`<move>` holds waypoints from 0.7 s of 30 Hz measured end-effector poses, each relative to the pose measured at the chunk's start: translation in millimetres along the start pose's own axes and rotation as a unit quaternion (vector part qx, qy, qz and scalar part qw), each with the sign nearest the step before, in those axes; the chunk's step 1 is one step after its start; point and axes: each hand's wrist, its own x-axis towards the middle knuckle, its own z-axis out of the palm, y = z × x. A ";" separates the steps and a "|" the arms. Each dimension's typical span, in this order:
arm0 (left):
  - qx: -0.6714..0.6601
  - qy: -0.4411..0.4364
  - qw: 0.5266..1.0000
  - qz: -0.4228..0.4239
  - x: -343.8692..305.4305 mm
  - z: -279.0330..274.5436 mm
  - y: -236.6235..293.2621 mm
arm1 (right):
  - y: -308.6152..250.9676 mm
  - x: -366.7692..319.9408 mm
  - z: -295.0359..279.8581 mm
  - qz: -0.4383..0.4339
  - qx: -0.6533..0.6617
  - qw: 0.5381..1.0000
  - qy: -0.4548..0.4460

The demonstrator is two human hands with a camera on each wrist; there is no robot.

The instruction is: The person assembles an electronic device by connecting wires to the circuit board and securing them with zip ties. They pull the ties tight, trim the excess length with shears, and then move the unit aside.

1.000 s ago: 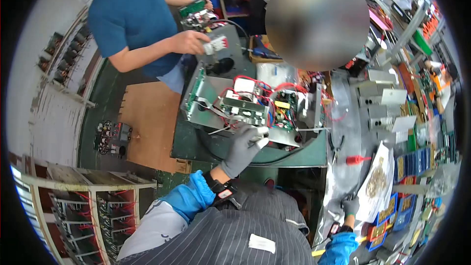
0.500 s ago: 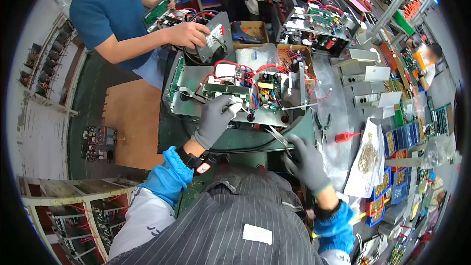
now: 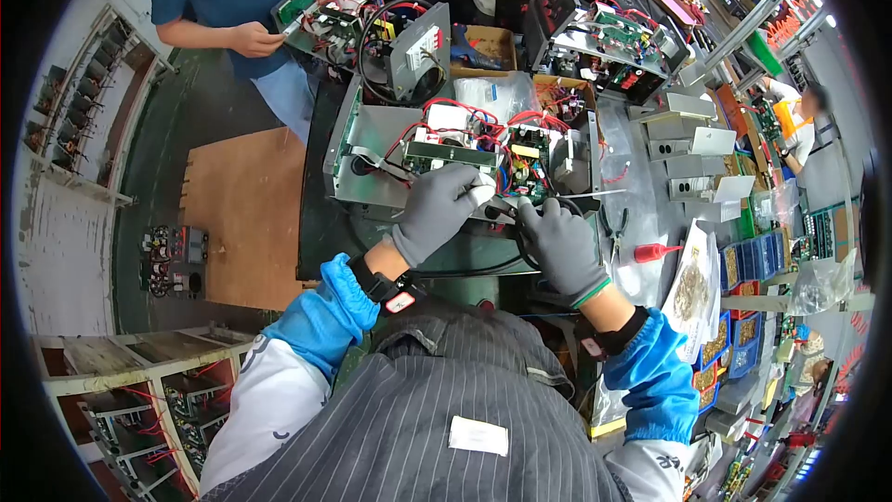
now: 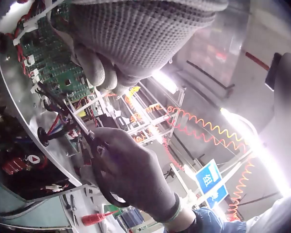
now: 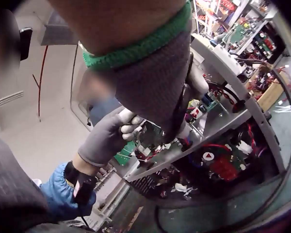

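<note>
Working at the front edge of an open metal chassis (image 3: 364, 144) on the tabletop, two grey-gloved hands meet. The right hand (image 3: 562, 246) has its grip clenched around black-handled cutters (image 4: 93, 140), tips at the chassis's front lip. The left hand (image 3: 441, 209) curls beside the green circuit board (image 3: 446, 156) inside the chassis; whether its grip pinches anything, I cannot tell. Probably best: small, steady moves, keeping the tips clear of the red wires (image 3: 483, 116).

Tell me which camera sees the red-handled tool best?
The head view: the red-handled tool lies whole, right of the right hand. The left wrist view shows it small, at the bottom edge. The right wrist view misses it.
</note>
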 end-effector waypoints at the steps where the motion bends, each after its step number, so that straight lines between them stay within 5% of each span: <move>1: 0.013 0.002 1.000 0.006 0.6 0.9 -1.6 | 1.5 0.4 -1.0 -0.014 -0.020 1.000 -0.008; 6: 0.044 0.083 0.992 0.082 -13.9 3.8 -4.5 | 7.0 -2.6 -6.2 -0.022 0.028 0.995 -0.096; 8: -0.209 -0.021 0.967 -0.141 -48.6 -0.7 -4.1 | 3.3 -5.9 -13.3 -0.018 0.071 0.994 -0.082; 9: -0.310 -0.143 0.906 -0.249 -50.4 -35.5 37.5 | -1.2 -6.3 -12.9 0.002 0.088 0.993 -0.080; 12: -0.397 -0.088 0.875 -0.264 -94.7 -36.3 -3.6 | -11.0 10.3 -24.0 -0.040 0.091 0.995 0.011; 17: -0.232 0.012 0.945 -0.232 -104.7 -32.2 -54.3 | -27.5 30.6 -7.7 -0.069 0.020 0.997 0.013; 19: -0.037 0.130 0.985 -0.104 -90.2 -26.8 -47.0 | -36.1 36.0 0.8 -0.081 0.014 0.997 0.014; 21: 0.007 0.151 0.986 -0.071 -79.8 -28.1 -52.5 | -46.2 38.1 6.9 -0.090 -0.007 0.996 0.024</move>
